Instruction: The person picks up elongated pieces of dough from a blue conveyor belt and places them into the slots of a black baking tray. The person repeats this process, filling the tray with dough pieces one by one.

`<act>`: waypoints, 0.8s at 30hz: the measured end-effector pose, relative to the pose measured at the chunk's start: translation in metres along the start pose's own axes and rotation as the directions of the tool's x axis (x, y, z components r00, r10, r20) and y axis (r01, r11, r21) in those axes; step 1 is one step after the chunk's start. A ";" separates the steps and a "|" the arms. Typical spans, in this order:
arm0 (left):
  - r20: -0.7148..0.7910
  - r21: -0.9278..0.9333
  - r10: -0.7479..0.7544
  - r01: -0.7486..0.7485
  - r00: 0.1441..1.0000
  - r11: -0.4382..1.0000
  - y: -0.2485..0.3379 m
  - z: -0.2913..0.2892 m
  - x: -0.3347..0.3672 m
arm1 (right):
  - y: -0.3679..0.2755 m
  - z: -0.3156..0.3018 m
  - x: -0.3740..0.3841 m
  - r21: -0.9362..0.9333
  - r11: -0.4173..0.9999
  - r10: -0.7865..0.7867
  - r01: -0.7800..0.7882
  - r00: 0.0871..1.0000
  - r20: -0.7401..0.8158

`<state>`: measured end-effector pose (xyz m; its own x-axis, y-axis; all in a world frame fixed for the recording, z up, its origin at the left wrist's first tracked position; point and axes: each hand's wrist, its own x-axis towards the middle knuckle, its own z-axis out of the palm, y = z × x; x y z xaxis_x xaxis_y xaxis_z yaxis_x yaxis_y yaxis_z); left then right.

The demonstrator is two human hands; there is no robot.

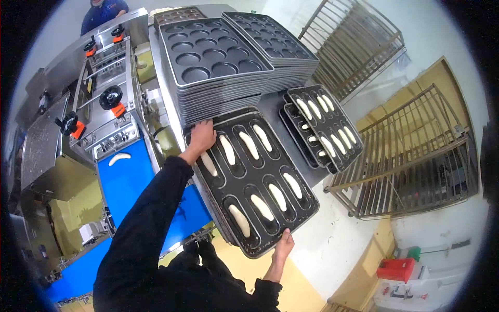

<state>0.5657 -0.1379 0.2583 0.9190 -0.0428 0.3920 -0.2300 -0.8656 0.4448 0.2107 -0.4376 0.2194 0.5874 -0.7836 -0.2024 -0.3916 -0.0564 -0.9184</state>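
Note:
A dark baking tray with long oval moulds lies in front of me, a piece of shaped dough in each mould. My left hand grips its far left rim, fingers bent over the edge. At the near right corner, my right hand holds the rim between thumb and fingers. Another tray edge shows beneath this one on its left side. On the blue conveyor belt to my left lies a single curved dough piece.
Tall stacks of round-mould pans stand on the metal table. Filled dough trays are piled at the right. Wire racks stand beyond. A dough machine with black handwheels is at left; a person stands behind it.

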 end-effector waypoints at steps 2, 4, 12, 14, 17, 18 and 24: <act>0.263 0.065 0.011 -0.030 0.965 0.997 0.000 0.013 0.003 | 0.005 -0.025 -0.004 0.039 0.998 0.042 -0.041 0.999 -0.022; 0.430 0.064 0.064 -0.101 0.900 0.993 0.005 0.027 0.000 | 0.007 -0.051 -0.005 0.097 0.995 0.021 -0.020 1.000 -0.012; 0.326 -0.259 0.110 -0.024 0.939 0.966 0.047 0.038 -0.041 | -0.010 -0.139 0.040 0.156 0.988 -0.022 0.023 1.000 -0.006; 0.338 -0.271 0.047 0.050 0.940 0.961 0.072 0.029 -0.042 | -0.036 -0.171 0.079 -0.150 0.984 -0.091 0.091 0.996 0.009; 0.295 -0.376 0.083 0.036 0.952 0.926 0.129 0.033 -0.011 | -0.088 -0.209 0.175 -0.396 0.896 -0.223 0.202 0.975 -0.008; 0.352 -0.355 0.042 0.092 0.935 0.930 0.151 0.039 0.005 | -0.110 -0.216 0.226 -0.453 0.883 -0.181 0.120 0.979 -0.095; 0.148 -0.332 -0.221 0.259 0.964 0.907 0.288 0.138 0.052 | -0.233 -0.196 0.585 -0.404 0.840 -0.189 0.361 0.895 0.404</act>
<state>0.5909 -0.4583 0.2957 0.9842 0.0764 0.1599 -0.0765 -0.6305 0.7724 0.5066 -1.0039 0.3815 0.8862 -0.4403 -0.1445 -0.4037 -0.5803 -0.7073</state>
